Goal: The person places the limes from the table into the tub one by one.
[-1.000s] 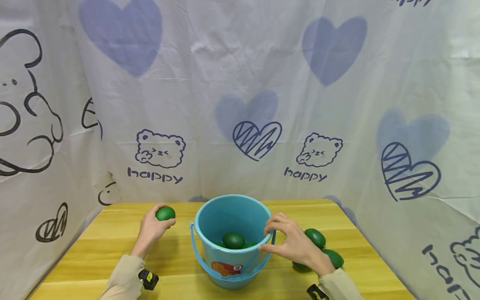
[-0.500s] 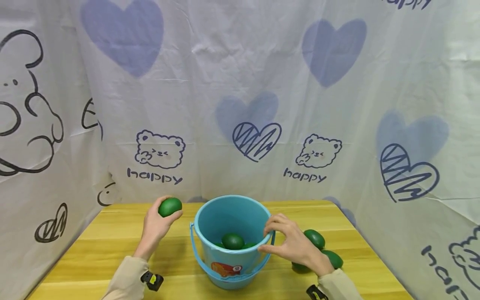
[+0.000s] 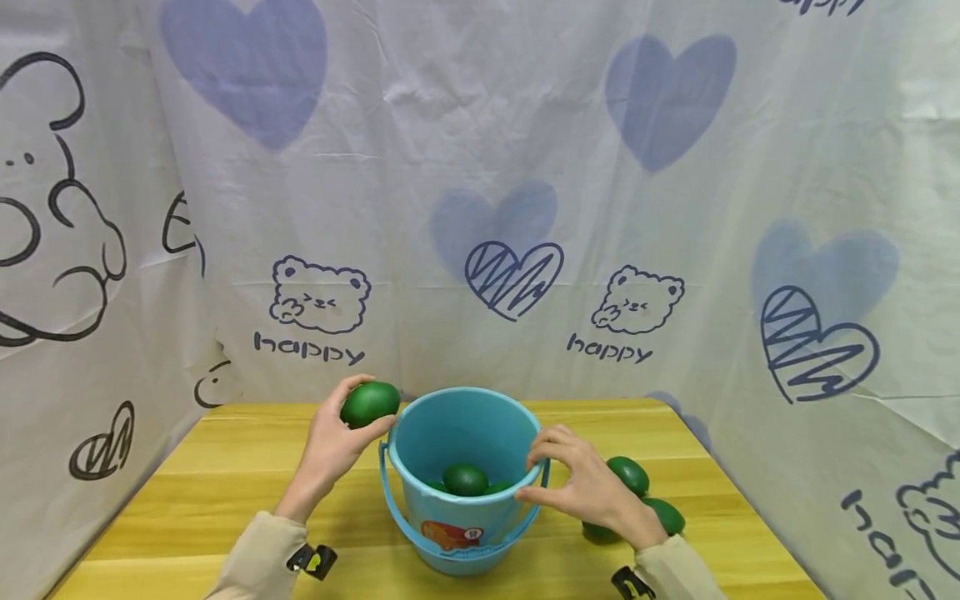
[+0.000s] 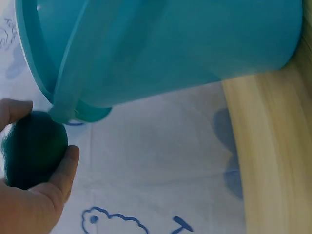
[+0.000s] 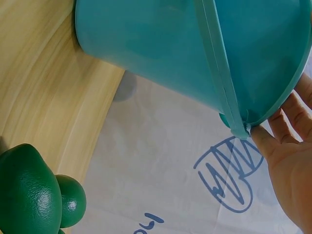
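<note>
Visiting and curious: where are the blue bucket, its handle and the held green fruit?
Blue bucket [image 3: 501,518]: head view, front wall.
Handle [image 5: 218,58]: right wrist view, side stretch.
Held green fruit [image 3: 371,404]: head view, middle.

You have a yellow wood-grained bench [image 3: 225,479] in front of you, and past its far edge hangs a creased white cloth [image 3: 480,108]. Above that edge you see two outlined bear heads [image 3: 321,298], each over the word "happy" [image 3: 309,347], with a scribbled heart [image 3: 514,281] between them and pale purple-blue hearts [image 3: 670,102] higher up. Beyond your bench's left edge, a side cloth [image 3: 138,333] shows a large black-outlined figure [image 3: 67,200], cut off by the view; beyond the right edge, you find another scribbled heart [image 3: 821,346].
</note>
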Motion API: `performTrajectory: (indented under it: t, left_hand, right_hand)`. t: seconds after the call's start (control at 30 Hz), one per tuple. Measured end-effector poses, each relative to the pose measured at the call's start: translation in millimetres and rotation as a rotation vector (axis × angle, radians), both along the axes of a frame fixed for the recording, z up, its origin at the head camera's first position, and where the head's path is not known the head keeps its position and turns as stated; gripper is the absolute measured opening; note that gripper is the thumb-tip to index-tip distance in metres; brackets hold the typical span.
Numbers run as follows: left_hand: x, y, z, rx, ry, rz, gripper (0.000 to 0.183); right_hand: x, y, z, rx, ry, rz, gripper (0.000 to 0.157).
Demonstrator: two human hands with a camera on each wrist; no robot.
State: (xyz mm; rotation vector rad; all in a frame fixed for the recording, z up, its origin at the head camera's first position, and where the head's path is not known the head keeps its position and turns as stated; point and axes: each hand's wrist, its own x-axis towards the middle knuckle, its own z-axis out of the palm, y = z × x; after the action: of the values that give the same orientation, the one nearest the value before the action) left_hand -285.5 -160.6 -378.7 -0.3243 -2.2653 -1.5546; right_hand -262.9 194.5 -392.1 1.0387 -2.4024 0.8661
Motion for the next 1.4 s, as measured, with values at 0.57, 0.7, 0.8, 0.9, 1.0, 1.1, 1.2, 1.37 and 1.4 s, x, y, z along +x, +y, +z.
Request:
performTrajectory:
  t: [0.57, 0.7, 0.8, 0.9, 1.0, 1.1, 1.2, 1.37, 1.4]
  left_hand:
    - [9.4, 26, -2.1, -0.195, 0.286, -0.214, 0.058]
    - [10.6, 29, -3.4, -0.244, 0.297, -0.208, 0.058]
    - [11.7, 30, -4.9, -0.280, 0.306, -0.211, 0.057]
    - [11.9, 32, -6.0, -0.304, 0.314, -0.218, 0.056]
    - [11.8, 33, -6.6, -0.315, 0.308, -0.242, 0.055]
    - [12.1, 34, -6.8, -0.310, 0.291, -0.268, 0.054]
    - [12.6, 33, -6.5, -0.300, 0.283, -0.281, 0.053]
    - [11.8, 33, -6.1, -0.299, 0.291, -0.287, 0.053]
    - [11.5, 33, -6.3, -0.301, 0.294, -0.286, 0.053]
  right_hand:
    - [-0.3, 1, -2.7, -0.010, 0.015, 0.012, 0.024]
    - [-0.1, 0, -3.0, -0.013, 0.025, 0.014, 0.024]
    - [0.3, 0, -4.1, -0.011, 0.026, 0.012, 0.024]
    - [0.8, 0, -4.5, -0.008, 0.021, 0.007, 0.025]
    - [1.0, 0, -3.9, -0.007, 0.015, 0.002, 0.026]
    - [0.9, 0, -2.9, -0.004, 0.006, -0.001, 0.026]
    - [0.5, 0, -2.2, -0.003, 0.002, -0.004, 0.025]
    - [-0.7, 0, -1.9, -0.005, 0.008, -0.005, 0.025]
    - [-0.9, 0, -2.0, -0.004, 0.011, -0.004, 0.025]
